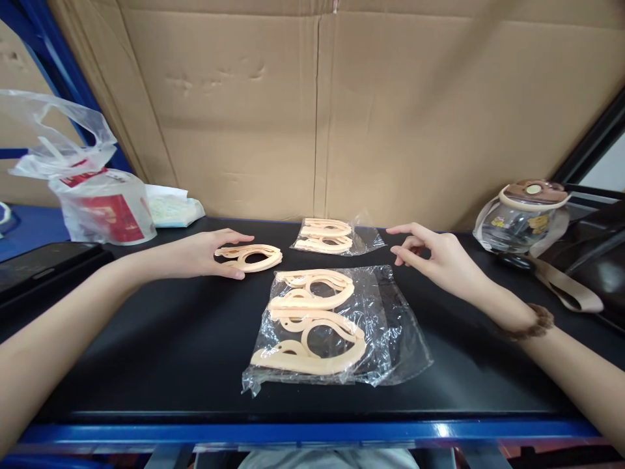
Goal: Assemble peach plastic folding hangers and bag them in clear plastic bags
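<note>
My left hand (208,255) has its thumb and fingers around the left end of a beige plastic folding hanger (267,250), which is folded up and low over the black tabletop. Clear of any object, my right hand (424,254) hovers at the right with index finger and thumb apart. Nearest to it is a small clear bag (367,241) with folded beige hangers (326,227) inside. In front, a larger clear plastic bag (398,339) lies flat, holding two more folded hangers (336,365), one above the other.
A tied plastic bag (105,208) with a red-and-white package and a tissue pack (173,207) stand at back left. A black phone-like object (53,257) lies left. At right is a clear bottle (520,221) with a strap (561,286). Cardboard (234,117) walls the back.
</note>
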`<state>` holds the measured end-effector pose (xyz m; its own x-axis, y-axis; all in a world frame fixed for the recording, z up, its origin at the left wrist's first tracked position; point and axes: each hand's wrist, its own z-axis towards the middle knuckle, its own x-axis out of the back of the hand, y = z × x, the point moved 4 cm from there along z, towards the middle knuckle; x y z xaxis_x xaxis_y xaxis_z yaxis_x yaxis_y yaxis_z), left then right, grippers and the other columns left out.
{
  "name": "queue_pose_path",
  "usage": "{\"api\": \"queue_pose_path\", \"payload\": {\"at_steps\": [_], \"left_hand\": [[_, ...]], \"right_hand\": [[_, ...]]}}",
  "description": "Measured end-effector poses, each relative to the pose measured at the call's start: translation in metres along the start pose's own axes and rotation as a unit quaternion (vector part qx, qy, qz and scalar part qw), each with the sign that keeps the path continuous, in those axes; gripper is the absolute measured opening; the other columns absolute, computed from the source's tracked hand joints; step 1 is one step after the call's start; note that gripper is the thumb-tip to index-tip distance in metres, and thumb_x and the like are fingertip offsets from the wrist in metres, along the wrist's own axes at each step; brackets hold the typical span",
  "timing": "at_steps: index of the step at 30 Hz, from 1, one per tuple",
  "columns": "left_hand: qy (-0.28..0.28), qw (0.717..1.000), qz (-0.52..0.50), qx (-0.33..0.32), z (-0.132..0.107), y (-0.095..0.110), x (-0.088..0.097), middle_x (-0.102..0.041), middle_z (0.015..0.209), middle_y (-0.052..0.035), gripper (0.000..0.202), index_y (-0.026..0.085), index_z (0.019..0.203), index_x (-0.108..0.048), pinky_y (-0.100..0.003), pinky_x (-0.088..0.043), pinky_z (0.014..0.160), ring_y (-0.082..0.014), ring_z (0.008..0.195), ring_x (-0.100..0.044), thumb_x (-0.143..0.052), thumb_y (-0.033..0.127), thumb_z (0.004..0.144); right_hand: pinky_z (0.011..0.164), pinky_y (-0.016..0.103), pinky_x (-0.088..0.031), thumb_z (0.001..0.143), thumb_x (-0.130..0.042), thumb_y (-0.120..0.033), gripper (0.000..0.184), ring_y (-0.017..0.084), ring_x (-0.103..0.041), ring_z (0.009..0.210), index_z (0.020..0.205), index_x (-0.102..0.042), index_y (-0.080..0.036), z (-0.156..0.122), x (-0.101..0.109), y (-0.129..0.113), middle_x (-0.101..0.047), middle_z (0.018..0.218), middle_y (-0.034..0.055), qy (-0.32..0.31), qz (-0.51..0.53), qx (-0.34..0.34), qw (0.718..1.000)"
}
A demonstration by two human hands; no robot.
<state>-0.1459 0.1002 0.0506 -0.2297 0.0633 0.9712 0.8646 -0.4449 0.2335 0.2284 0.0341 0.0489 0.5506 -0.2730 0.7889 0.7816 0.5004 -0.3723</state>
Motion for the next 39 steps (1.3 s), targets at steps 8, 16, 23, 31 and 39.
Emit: {"api": "queue_pose_path", "payload": {"at_steps": [8,16,23,31,39], "left_hand": [[0.05,0.998,-0.029,-0.007,-0.004,0.011,0.004,-0.057,0.132,-0.0106,0.078,0.016,0.135,-0.047,-0.036,-0.046,0.095,-0.0317,0.117,-0.055,-0.065,0.059,0.072],[0.203,0.955,0.104,-0.189,-0.014,0.106,-0.002,-0.055,0.129,-0.0105,0.067,0.021,0.134,-0.044,-0.044,-0.038,0.095,-0.0309,0.114,-0.053,-0.059,0.058,0.081],[0.177,0.948,-0.033,-0.262,-0.01,0.166,-0.012,-0.055,0.135,-0.0049,0.065,0.026,0.132,-0.044,-0.041,-0.036,0.1,-0.0265,0.119,-0.052,-0.066,0.054,0.077],[0.184,0.942,-0.132,-0.248,-0.012,0.17,-0.024,-0.05,0.139,-0.0052,0.07,0.026,0.134,-0.04,-0.042,-0.04,0.103,-0.0265,0.124,-0.049,-0.07,0.049,0.075],[0.149,0.952,-0.15,-0.222,-0.012,0.157,-0.026,-0.037,0.149,-0.0049,0.067,0.028,0.144,-0.028,-0.044,-0.035,0.11,-0.0264,0.134,-0.038,-0.055,0.052,0.087]], "right_hand": [[0.064,0.028,-0.049,0.091,-0.053,-0.037,0.029,0.015,-0.064,0.064,0.115,-0.057,-0.021,-0.001,-0.001,-0.003,-0.068,0.07,-0.0023,0.022,0.032,0.007,0.999],[0.094,0.036,-0.047,0.088,-0.06,-0.035,0.038,0.02,-0.057,0.109,0.122,-0.054,-0.021,-0.009,-0.012,-0.06,-0.059,0.12,0.008,0.042,0.013,0.138,0.989],[0.11,0.039,-0.035,0.082,-0.067,-0.045,0.058,0.022,-0.041,0.132,0.132,-0.045,-0.025,-0.013,-0.009,-0.077,-0.048,0.14,0.006,-0.032,0.017,0.177,0.984],[0.101,0.033,-0.046,0.074,-0.075,-0.045,0.063,0.021,-0.055,0.12,0.13,-0.048,-0.031,-0.015,-0.001,-0.066,-0.055,0.134,0.0002,-0.069,0.128,0.102,0.984],[0.099,0.041,-0.048,0.074,-0.072,-0.05,0.067,0.028,-0.055,0.12,0.132,-0.047,-0.027,-0.016,0.036,-0.04,-0.052,0.138,0.0057,-0.066,0.049,0.041,0.996]]}}
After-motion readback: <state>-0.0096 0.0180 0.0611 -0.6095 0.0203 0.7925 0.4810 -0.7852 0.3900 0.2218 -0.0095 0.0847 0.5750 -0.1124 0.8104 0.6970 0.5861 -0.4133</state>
